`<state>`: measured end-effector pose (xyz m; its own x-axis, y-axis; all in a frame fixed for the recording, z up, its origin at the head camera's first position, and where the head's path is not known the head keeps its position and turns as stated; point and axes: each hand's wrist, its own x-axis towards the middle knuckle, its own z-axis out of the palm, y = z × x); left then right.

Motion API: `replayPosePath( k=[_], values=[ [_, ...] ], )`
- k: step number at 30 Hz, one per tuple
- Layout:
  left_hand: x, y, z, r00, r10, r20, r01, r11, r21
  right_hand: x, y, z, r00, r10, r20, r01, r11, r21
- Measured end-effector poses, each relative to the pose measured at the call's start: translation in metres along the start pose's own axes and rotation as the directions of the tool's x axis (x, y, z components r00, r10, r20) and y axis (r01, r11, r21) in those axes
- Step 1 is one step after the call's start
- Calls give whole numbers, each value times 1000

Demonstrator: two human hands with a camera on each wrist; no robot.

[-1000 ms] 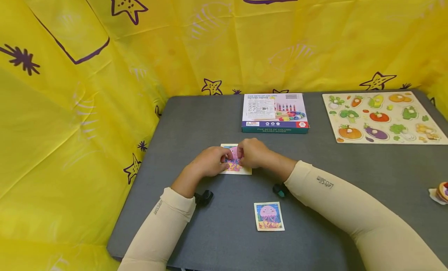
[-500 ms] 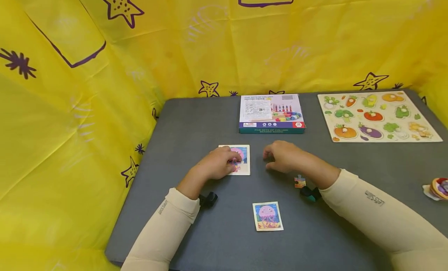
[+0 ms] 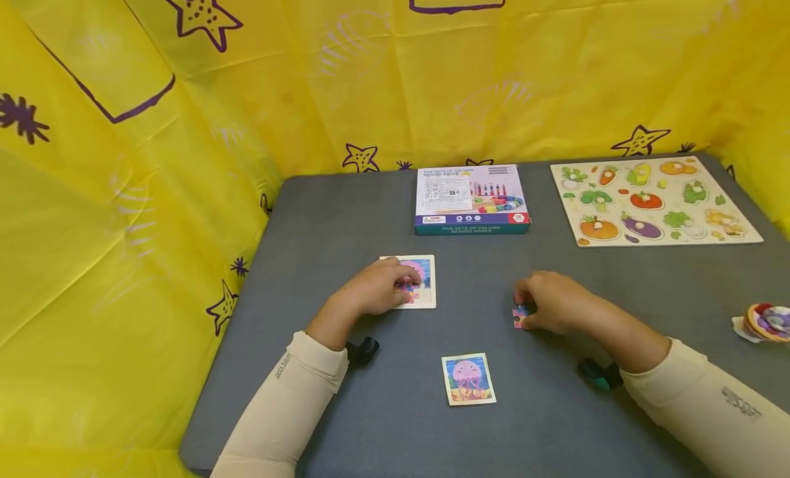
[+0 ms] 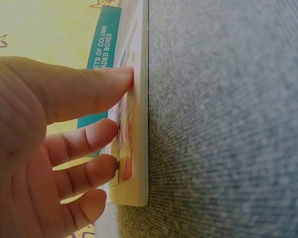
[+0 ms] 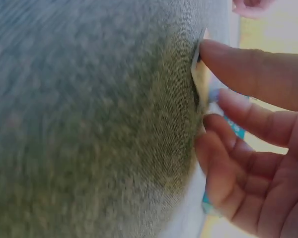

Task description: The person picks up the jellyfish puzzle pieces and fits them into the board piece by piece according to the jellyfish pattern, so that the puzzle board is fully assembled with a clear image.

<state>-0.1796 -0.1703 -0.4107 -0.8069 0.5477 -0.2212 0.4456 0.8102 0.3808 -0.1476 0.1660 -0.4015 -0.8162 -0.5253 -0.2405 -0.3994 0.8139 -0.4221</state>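
Note:
In the head view, my left hand [image 3: 375, 286] rests its fingertips on a jellyfish jigsaw in a pale square tray [image 3: 431, 296]. The left wrist view shows the thumb [image 4: 107, 84] and loosely bent fingers against the picture face, not wrapped round the tray [image 4: 138, 196]. Part of the tray's lower right has no picture on it. To the right, my right hand [image 3: 552, 302] pinches a small jigsaw piece [image 3: 520, 319] with pink and blue print. Its edge is tilted up from the grey table in the right wrist view, between thumb and index finger [image 5: 238, 106].
A jellyfish picture card [image 3: 469, 380] lies nearer the front. Behind the tray sits a beaded-boxes game box [image 3: 472, 200]. A vegetable peg puzzle board [image 3: 657, 204] is at the back right, and a small round colourful item [image 3: 768, 322] at the right edge. Yellow cloth hangs behind.
My right hand has left the tray, moved right and taken hold of the jigsaw piece lying on the table. My left hand has stayed at the tray.

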Motion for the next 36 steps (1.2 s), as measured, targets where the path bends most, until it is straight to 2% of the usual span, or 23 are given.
replayPosePath(
  k=[6,9,13,20,30,36],
  values=[
    [0,0,0,1000,4,-9,-5,1000,-8,16,-12,4,995,-31,-93,45,986,161],
    [-1,-1,0,1000,4,-16,-4,1000,-7,35,-24,5,991,-41,-124,70,969,235],
    [-1,-2,1,1000,3,-25,-4,1000,-3,63,-45,8,986,-62,-157,105,954,282],
    [-1,-3,3,999,-13,-37,13,1000,-22,101,-73,16,976,-148,-162,187,947,259],
    [2,2,5,996,-56,-69,55,998,-19,118,-81,21,984,-151,-95,167,967,195],
    [3,3,6,994,-79,-70,79,997,-3,125,-81,18,993,-82,-83,95,982,165]
  ],
)
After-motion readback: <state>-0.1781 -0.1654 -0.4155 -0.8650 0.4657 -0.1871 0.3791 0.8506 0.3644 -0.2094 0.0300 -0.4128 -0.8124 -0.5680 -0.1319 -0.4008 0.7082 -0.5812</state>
